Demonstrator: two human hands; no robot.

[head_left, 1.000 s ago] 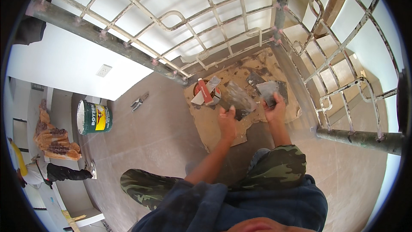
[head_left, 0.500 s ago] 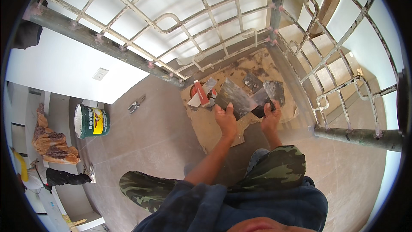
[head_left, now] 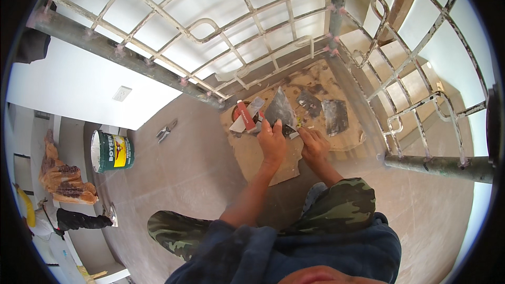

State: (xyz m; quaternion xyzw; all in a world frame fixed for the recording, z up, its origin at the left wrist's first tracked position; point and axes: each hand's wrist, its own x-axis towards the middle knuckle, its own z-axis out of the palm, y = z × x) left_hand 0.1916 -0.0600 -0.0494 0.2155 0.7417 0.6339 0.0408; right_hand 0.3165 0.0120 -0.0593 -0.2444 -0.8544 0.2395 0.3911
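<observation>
The person crouched on the tiled floor point(head_left: 184, 179), camouflage knees point(head_left: 342, 205) nearest the camera. Over the last second both hands had drawn together above the cardboard sheet point(head_left: 263, 163). The left hand point(head_left: 273, 139) was clamped on a wide putty knife point(head_left: 279, 109), its grey blade pointing away. The right hand point(head_left: 314, 144), which a second before had held a second blade apart at the right, now met the knife's handle end; its fingers were curled, but whether they gripped anything could not be told. It looked like filler being worked between tools.

Left of the hands lay a red-handled scraper point(head_left: 245, 115). Right of them sat grey putty patches point(head_left: 334, 115). Pliers point(head_left: 166, 130) and a green paint bucket point(head_left: 111, 151) stood well apart at the left. The metal railing point(head_left: 221, 47) closed in the far side and right.
</observation>
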